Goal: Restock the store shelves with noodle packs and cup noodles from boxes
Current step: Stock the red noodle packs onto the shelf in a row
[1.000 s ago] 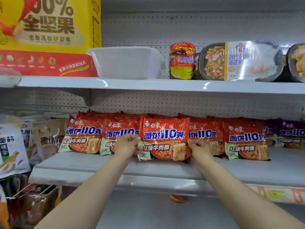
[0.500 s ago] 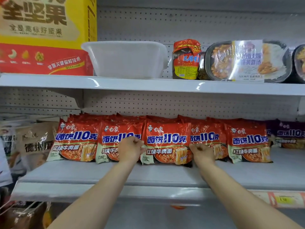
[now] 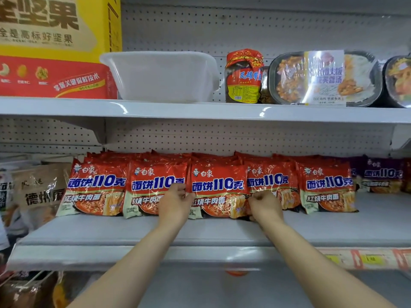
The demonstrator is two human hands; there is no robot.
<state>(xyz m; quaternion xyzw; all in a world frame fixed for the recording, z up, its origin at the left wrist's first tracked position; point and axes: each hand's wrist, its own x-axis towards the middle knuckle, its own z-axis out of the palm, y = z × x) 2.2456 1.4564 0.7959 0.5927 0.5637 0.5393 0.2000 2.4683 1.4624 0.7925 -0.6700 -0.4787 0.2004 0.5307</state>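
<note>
Now hands pinching crinkly red noodle pack, glossy film

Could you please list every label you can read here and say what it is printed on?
"白象", "面饼110克", "红烧牛肉面": red noodle pack held by left hand and right hand.
"面饼110": purple pack.
"全坚果": yellow box.
Jar, meal tray, price tags: too blurred.

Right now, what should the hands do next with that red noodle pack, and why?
Probably nudge the middle noodle pack back level with its neighbours, then let go: the left hand and right hand pinch its side edges, and it already stands on the shelf.
</note>
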